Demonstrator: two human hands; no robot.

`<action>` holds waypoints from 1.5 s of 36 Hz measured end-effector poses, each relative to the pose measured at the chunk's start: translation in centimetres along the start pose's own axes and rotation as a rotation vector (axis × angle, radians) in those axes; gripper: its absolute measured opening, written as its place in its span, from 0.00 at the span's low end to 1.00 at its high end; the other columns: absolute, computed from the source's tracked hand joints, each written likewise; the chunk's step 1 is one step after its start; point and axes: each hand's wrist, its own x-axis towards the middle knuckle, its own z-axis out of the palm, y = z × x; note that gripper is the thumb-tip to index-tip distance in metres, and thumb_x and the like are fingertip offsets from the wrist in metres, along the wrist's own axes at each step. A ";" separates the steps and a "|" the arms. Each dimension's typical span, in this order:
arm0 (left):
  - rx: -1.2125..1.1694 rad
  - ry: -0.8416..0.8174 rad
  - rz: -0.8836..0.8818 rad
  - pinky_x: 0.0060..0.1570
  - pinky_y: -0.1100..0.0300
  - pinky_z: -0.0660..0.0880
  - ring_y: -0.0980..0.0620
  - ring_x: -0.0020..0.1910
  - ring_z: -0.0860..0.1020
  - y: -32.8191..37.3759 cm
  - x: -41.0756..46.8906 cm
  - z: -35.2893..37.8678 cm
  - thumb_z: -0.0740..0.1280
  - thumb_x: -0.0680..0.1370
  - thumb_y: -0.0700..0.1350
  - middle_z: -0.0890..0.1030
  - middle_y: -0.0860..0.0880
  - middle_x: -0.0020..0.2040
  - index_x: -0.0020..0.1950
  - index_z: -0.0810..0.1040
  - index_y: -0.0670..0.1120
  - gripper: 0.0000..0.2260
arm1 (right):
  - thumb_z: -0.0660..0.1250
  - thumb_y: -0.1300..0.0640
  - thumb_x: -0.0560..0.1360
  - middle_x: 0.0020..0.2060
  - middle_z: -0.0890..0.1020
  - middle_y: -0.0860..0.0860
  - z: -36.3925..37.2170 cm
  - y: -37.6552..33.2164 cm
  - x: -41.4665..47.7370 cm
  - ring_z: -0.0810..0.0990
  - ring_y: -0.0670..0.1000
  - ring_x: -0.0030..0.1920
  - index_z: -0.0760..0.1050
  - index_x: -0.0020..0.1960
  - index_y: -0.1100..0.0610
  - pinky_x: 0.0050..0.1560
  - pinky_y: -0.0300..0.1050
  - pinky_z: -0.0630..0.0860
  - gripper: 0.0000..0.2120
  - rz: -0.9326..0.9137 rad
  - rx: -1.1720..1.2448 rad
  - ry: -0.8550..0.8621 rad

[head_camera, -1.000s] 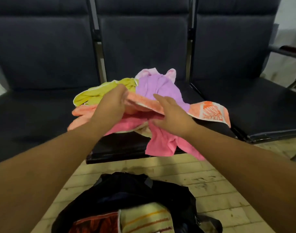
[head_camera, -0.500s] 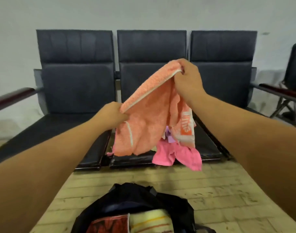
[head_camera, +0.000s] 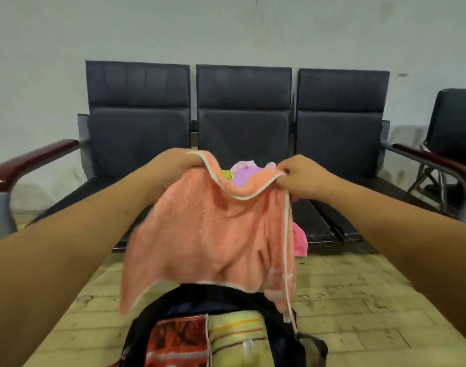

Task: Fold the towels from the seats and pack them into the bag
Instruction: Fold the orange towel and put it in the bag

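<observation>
Above bag (head_camera: 157, 311) | peach towel (head_camera: 213, 234) hangs rumpled, white-edged | left grip (head_camera: 171, 162), right grip (head_camera: 300, 173) pinch corners

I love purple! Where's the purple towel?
In the head view, the purple towel lies on the middle seat, peeking over the top edge of the orange towel between the left hand and right hand, right of a yellow towel.

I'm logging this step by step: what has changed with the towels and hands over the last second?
The orange towel was lifted off the pile on the middle seat; the left hand and right hand now pinch its top edge, spreading it above the bag. The pink towel, purple towel and yellow towel stay on the seat.
</observation>
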 end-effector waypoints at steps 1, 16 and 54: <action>0.062 -0.003 0.026 0.34 0.76 0.70 0.68 0.36 0.79 0.9 -0.2 0.0 0.65 0.79 0.45 0.84 0.60 0.37 0.43 0.85 0.52 0.10 | 0.63 0.62 0.76 0.36 0.83 0.56 0.2 -0.7 -0.8 0.81 0.49 0.29 0.80 0.50 0.59 0.29 0.38 0.74 0.07 -0.058 0.058 -0.059; 0.015 -0.229 -0.089 0.56 0.49 0.78 0.46 0.50 0.81 -0.6 -2.4 1.1 0.71 0.77 0.45 0.84 0.44 0.50 0.54 0.83 0.41 0.10 | 0.64 0.58 0.77 0.24 0.69 0.49 3.5 -6.5 -4.0 0.66 0.48 0.23 0.80 0.39 0.55 0.30 0.41 0.61 0.10 0.021 0.589 0.068; -0.028 -0.004 -0.210 0.56 0.53 0.78 0.49 0.46 0.79 -9.0 -5.9 -2.9 0.65 0.81 0.53 0.81 0.49 0.43 0.42 0.80 0.48 0.11 | 0.65 0.64 0.78 0.41 0.80 0.59 1.0 3.3 -2.2 0.80 0.53 0.36 0.80 0.50 0.66 0.38 0.47 0.81 0.07 0.362 0.580 0.346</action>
